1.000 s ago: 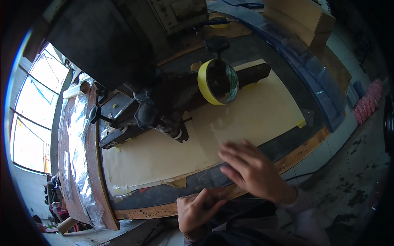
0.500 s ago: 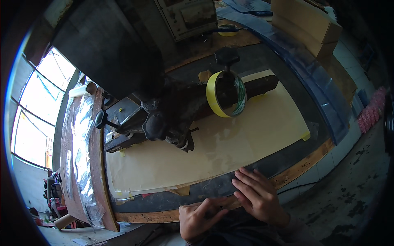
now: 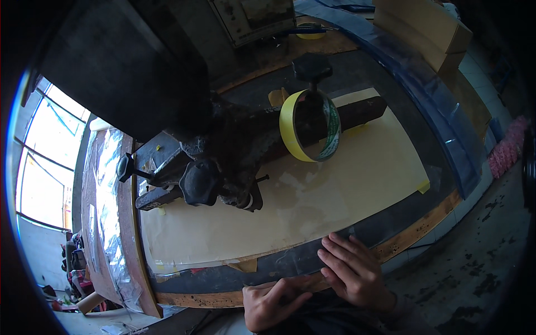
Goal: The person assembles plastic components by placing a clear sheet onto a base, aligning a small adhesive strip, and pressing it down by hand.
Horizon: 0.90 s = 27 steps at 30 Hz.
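My left hand [image 3: 273,303] rests at the near wooden edge [image 3: 204,300] of the bench, its fingers bent and the thumb set apart; nothing shows in it. To its right, my right hand [image 3: 357,272] lies with fingers stretched out, fingertips over the dark mat [image 3: 301,252], holding nothing. Beyond my fingertips a large cream sheet [image 3: 223,237] lies flat on the mat, with a yellow tab at its right corner. Above the sheet stands a dark metal machine head [image 3: 237,162] with black knobs [image 3: 200,182]. A yellow tape roll [image 3: 290,128] hangs under the far knob.
A dark upright machine body [image 3: 128,72] blocks the far left. Clear plastic [image 3: 111,223] covers a board on the left. Blue plastic sheeting [image 3: 424,106] runs along the right side, beside a cardboard box [image 3: 419,28]. Another tape roll [image 3: 311,32] lies at the back.
The view has shifted slightly, with the machine's near knobs now looking larger and farther left. Both hands keep nearly the same place and pose at the bench edge.
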Motion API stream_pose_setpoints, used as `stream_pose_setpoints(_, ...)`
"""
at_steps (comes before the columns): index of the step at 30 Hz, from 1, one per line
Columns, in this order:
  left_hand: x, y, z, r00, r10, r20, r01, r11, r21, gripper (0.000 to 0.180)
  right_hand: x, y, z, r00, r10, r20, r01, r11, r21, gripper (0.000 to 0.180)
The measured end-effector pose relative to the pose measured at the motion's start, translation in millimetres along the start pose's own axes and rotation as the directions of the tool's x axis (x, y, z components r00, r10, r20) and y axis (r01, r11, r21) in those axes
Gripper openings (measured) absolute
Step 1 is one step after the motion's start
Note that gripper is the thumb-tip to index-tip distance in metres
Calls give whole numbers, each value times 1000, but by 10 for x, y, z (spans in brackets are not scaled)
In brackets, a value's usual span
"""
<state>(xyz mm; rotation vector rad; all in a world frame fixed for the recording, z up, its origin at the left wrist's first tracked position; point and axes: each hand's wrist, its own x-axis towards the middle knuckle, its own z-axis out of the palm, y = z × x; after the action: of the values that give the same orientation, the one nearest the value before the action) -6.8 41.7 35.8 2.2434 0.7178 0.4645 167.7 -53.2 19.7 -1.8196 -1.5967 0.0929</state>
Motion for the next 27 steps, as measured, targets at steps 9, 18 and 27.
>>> stream_pose_setpoints(9,-5,-21,-14,997,-56,61,57,998,-27,34,-5,-27,-3,1000,0,-15,0,1000,0,25)
stream_pose_setpoints(18,-5,-41,21,999,24,-42,-22,999,35,28,-128,-55,40,993,12,-121,-6,999,50,25)
stream_pose_setpoints(27,-41,-38,19,997,28,-76,-26,999,26,35,-540,-292,25,914,254,-316,-226,966,123,36)
